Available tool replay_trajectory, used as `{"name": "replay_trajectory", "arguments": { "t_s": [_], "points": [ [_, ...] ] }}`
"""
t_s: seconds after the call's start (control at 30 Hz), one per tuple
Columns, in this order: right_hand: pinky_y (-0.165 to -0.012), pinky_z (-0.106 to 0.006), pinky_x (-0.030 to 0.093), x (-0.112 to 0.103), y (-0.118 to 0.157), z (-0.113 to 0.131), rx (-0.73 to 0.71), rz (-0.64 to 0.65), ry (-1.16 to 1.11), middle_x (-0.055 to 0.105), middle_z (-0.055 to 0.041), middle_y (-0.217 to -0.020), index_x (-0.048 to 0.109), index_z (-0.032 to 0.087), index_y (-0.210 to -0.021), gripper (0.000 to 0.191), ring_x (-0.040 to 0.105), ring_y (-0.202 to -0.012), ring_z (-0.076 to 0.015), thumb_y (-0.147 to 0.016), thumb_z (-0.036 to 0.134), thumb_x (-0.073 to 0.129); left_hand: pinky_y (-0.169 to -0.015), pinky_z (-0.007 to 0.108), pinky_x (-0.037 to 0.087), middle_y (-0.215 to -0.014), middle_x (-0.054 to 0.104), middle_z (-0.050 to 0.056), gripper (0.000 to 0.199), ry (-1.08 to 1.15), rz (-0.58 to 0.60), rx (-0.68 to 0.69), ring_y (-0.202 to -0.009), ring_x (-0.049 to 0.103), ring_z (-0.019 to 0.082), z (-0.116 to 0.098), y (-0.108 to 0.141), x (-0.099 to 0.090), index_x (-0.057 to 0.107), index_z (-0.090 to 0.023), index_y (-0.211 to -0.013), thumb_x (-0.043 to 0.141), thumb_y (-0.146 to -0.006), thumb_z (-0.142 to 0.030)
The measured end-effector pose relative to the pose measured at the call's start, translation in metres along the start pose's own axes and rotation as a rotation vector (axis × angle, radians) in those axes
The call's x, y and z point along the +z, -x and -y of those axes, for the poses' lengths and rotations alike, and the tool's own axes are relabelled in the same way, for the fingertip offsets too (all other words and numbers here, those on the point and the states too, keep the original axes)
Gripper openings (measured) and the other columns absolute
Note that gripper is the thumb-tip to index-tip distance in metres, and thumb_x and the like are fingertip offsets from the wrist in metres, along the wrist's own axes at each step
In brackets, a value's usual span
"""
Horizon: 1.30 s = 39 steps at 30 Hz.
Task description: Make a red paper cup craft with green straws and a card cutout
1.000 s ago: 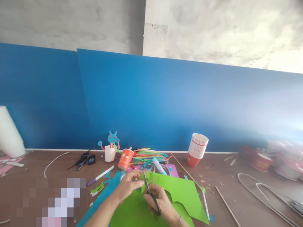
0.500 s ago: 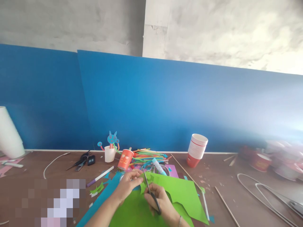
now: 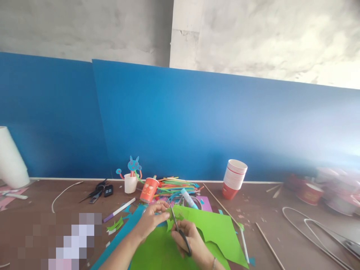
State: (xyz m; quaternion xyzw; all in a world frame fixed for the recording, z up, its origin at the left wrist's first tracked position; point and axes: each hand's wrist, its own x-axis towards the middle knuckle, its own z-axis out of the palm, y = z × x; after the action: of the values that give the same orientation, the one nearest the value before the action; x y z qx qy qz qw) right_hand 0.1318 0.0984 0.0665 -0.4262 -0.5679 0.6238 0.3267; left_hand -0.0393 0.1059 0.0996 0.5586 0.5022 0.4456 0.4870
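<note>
Between its thumb and fingers, my left hand [image 3: 155, 219] pinches a small green paper piece [image 3: 169, 224]. My right hand [image 3: 188, 237] grips dark-handled scissors [image 3: 184, 238], their blades pointing up and left beside that piece. Under both hands lie large green paper sheets [image 3: 218, 234] with wavy cut edges, over a blue sheet [image 3: 115, 240]. Just beyond the hands, a light blue glue stick [image 3: 189, 198] leans by a roll of tape.
Behind are a white cup [image 3: 130, 183] with a blue paper figure, a red cup [image 3: 149, 190], colourful sticks [image 3: 176, 186] and stacked cups [image 3: 234, 179]. Keys [image 3: 98, 191] and a purple-white marker [image 3: 119, 210] lie left; a wooden stick [image 3: 269, 245] and a white cable [image 3: 306, 228] lie right.
</note>
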Motion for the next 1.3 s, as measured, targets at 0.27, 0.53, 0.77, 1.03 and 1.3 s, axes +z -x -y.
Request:
{"name": "replay_trajectory", "arguments": {
  "t_s": [0.27, 0.53, 0.77, 1.03, 1.3],
  "points": [
    [-0.029, -0.016, 0.027, 0.002, 0.005, 0.008, 0.003, 0.024, -0.007, 0.048, 0.0096, -0.041, 0.051, 0.017, -0.074, 0.042, 0.042, -0.031, -0.0051, -0.062, 0.051, 0.074, -0.088, 0.029, 0.039, -0.101, 0.061, 0.006, 0.023, -0.053, -0.007, 0.032, -0.097, 0.055, 0.022, 0.000, 0.003, 0.004, 0.058, -0.019, -0.061, 0.061, -0.069, -0.040],
    [-0.029, -0.016, 0.031, 0.001, 0.005, 0.008, 0.007, 0.001, 0.013, 0.049, 0.0101, -0.044, 0.050, 0.018, -0.073, 0.044, 0.040, -0.030, -0.0041, -0.061, 0.051, 0.076, -0.089, 0.029, 0.039, -0.102, 0.061, 0.006, 0.022, -0.054, 0.003, 0.032, -0.099, 0.054, 0.024, -0.002, 0.001, 0.000, 0.058, -0.019, -0.062, 0.063, -0.066, -0.040],
    [-0.030, -0.016, 0.031, -0.001, 0.004, 0.011, -0.001, -0.005, 0.009, 0.048, 0.0100, -0.040, 0.052, 0.017, -0.072, 0.044, 0.040, -0.030, -0.0045, -0.060, 0.052, 0.076, -0.085, 0.028, 0.041, -0.102, 0.060, 0.005, 0.024, -0.062, -0.041, 0.038, -0.095, 0.055, 0.022, -0.003, 0.004, 0.010, 0.058, -0.020, -0.065, 0.057, -0.073, -0.043],
    [-0.030, -0.016, 0.023, -0.004, 0.005, 0.005, 0.011, 0.066, 0.026, 0.050, 0.0084, -0.039, 0.054, 0.016, -0.075, 0.043, 0.042, -0.030, -0.0060, -0.064, 0.053, 0.072, -0.088, 0.028, 0.040, -0.091, 0.060, 0.003, 0.021, -0.110, 0.036, 0.086, -0.091, 0.055, 0.021, -0.009, 0.005, 0.003, 0.054, -0.020, -0.059, 0.059, -0.070, -0.038],
    [-0.030, -0.017, 0.021, -0.005, 0.004, 0.008, -0.023, 0.061, 0.009, 0.046, 0.0100, -0.035, 0.051, 0.018, -0.072, 0.043, 0.037, -0.028, -0.0052, -0.064, 0.054, 0.072, -0.086, 0.030, 0.040, -0.097, 0.063, 0.005, 0.022, -0.114, -0.035, 0.052, -0.094, 0.055, 0.023, -0.008, 0.003, 0.006, 0.058, -0.021, -0.060, 0.059, -0.069, -0.041]
  ]
}}
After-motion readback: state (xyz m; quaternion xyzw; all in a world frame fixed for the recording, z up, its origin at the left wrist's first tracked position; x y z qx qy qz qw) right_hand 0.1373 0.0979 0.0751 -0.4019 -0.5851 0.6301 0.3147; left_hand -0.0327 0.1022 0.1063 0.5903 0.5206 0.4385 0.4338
